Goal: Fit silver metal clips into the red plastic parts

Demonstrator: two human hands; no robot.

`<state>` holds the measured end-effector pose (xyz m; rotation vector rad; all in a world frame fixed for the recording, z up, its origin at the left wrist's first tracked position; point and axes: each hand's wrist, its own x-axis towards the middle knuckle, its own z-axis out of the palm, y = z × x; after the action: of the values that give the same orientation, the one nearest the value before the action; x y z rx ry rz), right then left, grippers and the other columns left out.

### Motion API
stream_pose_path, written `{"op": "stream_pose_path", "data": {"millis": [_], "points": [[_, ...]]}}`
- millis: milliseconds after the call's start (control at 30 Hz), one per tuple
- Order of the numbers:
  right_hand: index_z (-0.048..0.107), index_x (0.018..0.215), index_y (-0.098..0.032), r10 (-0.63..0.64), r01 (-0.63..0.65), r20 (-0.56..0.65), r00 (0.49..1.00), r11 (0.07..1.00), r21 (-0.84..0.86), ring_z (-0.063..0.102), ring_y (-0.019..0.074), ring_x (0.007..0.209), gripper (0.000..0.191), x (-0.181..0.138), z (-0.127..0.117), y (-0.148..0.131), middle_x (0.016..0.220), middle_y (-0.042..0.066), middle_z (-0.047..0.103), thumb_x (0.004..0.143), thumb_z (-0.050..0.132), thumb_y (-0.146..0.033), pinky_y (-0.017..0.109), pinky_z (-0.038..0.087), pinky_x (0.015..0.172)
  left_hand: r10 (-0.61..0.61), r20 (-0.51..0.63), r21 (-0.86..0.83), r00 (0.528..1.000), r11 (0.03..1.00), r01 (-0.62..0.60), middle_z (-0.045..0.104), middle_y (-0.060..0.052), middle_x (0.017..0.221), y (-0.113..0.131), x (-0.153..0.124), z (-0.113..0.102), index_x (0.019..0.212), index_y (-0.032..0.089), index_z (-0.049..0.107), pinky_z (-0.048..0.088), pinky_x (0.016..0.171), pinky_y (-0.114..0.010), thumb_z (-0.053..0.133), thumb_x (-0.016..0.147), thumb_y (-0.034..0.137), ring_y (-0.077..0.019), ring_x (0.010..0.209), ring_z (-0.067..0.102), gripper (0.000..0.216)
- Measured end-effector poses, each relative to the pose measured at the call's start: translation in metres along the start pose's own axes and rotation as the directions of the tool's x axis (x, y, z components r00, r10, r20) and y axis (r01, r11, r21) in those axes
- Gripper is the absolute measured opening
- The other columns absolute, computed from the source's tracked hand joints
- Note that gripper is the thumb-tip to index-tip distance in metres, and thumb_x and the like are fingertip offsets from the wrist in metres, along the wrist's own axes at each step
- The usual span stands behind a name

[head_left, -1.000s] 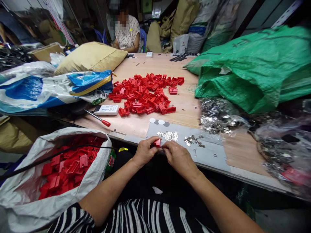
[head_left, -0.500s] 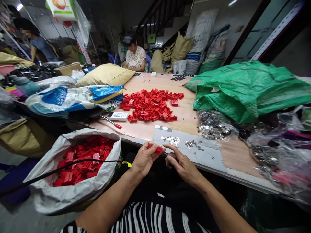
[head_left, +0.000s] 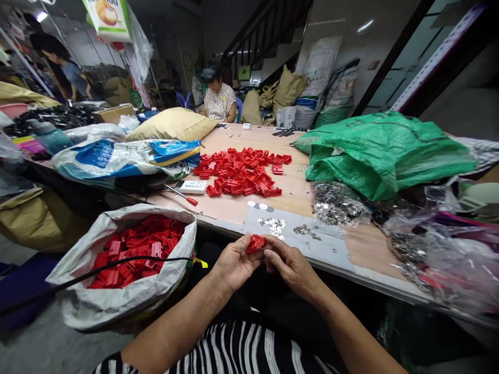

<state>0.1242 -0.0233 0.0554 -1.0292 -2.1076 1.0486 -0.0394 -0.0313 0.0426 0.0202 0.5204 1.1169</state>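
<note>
1. In the head view, a small red plastic part (head_left: 255, 243) is sitting between the two hands, just in front of the table's near edge (head_left: 351, 272) and over the person's lap. It is looking blocky, with short ribs or prongs on its upper face, the same red as the loose pieces elsewhere.
2. The left hand (head_left: 234, 262) is curling around the part from the left, thumb and fingers closing on it and holding it. The right hand (head_left: 290, 265) is meeting it from the right, its fingertips pinching at the part's right end; whether they are holding a small metal piece against it is too small to tell.
3. The underside of the part is being hidden by the fingers, and its exact shape is hard to make out.
4. Beyond the hands, a scatter of small metal pieces (head_left: 307, 231) is lying on a grey sheet (head_left: 331, 249) on the table, near the right hand.
5. Farther back, a pile of red parts (head_left: 241, 171) is spreading across the tabletop, well apart from the hands.
6. To the left, below the table, an open white sack (head_left: 128, 301) is holding more red parts, with a black cable (head_left: 97, 270) crossing its mouth.
7. A green bag (head_left: 385, 156) is lying on the table's right side.
</note>
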Motion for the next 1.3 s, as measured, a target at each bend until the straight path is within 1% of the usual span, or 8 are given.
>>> {"op": "stream_pose_path", "data": {"millis": [300,400,500,667,900,1000,1167,1300], "points": [[0.06,0.114,-0.016,-0.035,0.021,-0.202,0.979,0.997,-0.069,0.055,0.012,0.062,0.036,-0.004,0.01,0.014,0.069,0.002,0.057,0.098,0.036,-0.038,0.022,0.043,0.063,0.043,-0.048,-0.026,0.998,0.999,-0.045,0.066,-0.013,0.086,-0.013,-0.003,0.006,0.091,0.005,0.055,0.05,0.088,-0.041,0.051,0.088,0.015,-0.0222,0.079,0.066,0.012],[0.059,0.116,-0.017,-0.044,0.03,-0.141,0.989,0.995,-0.099,0.056,0.0126,0.062,0.036,-0.005,0.006,0.016,0.07,0.002,0.059,0.098,0.036,-0.037,0.023,0.044,0.062,0.021,-0.066,-0.04,0.998,0.999,-0.024,0.065,-0.013,0.084,-0.013,-0.003,0.006,0.091,0.004,0.055,0.05,0.087,-0.041,0.051,0.089,0.017,-0.0227,0.078,0.066,0.014],[0.053,0.124,-0.017,-0.057,0.044,-0.067,0.996,0.983,-0.177,0.061,0.0149,0.076,0.036,-0.008,0.003,0.016,0.089,0.004,0.065,0.098,0.038,-0.036,0.024,0.046,0.066,0.002,-0.082,-0.045,0.997,0.999,-0.006,0.066,-0.012,0.085,-0.012,-0.002,0.005,0.094,0.005,0.055,0.052,0.082,-0.038,0.051,0.089,0.018,-0.0215,0.077,0.066,0.015],[0.051,0.126,-0.019,-0.091,0.06,-0.094,0.991,0.954,-0.294,0.063,0.0181,0.093,0.034,-0.007,0.007,0.019,0.111,0.005,0.063,0.097,0.038,-0.033,0.027,0.047,0.076,0.011,-0.09,-0.067,0.996,0.998,-0.018,0.066,-0.012,0.087,-0.012,0.001,0.001,0.096,0.004,0.054,0.051,0.084,-0.038,0.052,0.089,0.018,-0.0212,0.077,0.066,0.016],[0.056,0.122,-0.022,-0.126,0.101,-0.089,0.988,0.964,-0.245,0.063,0.0139,0.094,0.032,0.001,0.007,0.022,0.113,0.004,0.063,0.099,0.035,-0.031,0.024,0.047,0.08,0.009,-0.076,-0.099,0.997,0.995,-0.017,0.065,-0.013,0.086,-0.011,0.0,-0.002,0.094,0.004,0.055,0.049,0.089,-0.042,0.054,0.088,0.018,-0.0233,0.078,0.066,0.016],[0.05,0.128,-0.022,-0.1,0.086,-0.035,0.994,0.953,-0.292,0.062,0.0165,0.097,0.034,0.0,0.007,0.019,0.115,0.004,0.062,0.098,0.037,-0.033,0.027,0.047,0.081,0.01,-0.104,-0.112,0.995,0.993,-0.022,0.065,-0.011,0.084,-0.009,0.001,-0.003,0.094,0.005,0.055,0.05,0.085,-0.039,0.051,0.089,0.019,-0.0214,0.077,0.066,0.016],[0.051,0.126,-0.024,-0.099,0.06,-0.091,0.991,0.931,-0.361,0.064,0.0176,0.088,0.033,0.001,0.012,0.019,0.107,0.002,0.064,0.098,0.035,-0.034,0.028,0.047,0.074,0.038,-0.052,-0.112,0.998,0.993,-0.044,0.065,-0.012,0.09,-0.008,0.003,-0.006,0.098,0.005,0.056,0.05,0.084,-0.036,0.051,0.089,0.018,-0.0204,0.08,0.065,0.017],[0.058,0.118,-0.021,-0.07,0.05,-0.105,0.992,0.983,-0.176,0.062,0.0152,0.086,0.032,0.004,0.015,0.023,0.1,0.003,0.064,0.098,0.037,-0.035,0.024,0.046,0.076,0.04,-0.073,-0.088,0.996,0.995,-0.047,0.065,-0.013,0.09,-0.01,0.002,-0.008,0.095,0.004,0.056,0.049,0.089,-0.039,0.054,0.087,0.017,-0.0222,0.081,0.065,0.015]]}}
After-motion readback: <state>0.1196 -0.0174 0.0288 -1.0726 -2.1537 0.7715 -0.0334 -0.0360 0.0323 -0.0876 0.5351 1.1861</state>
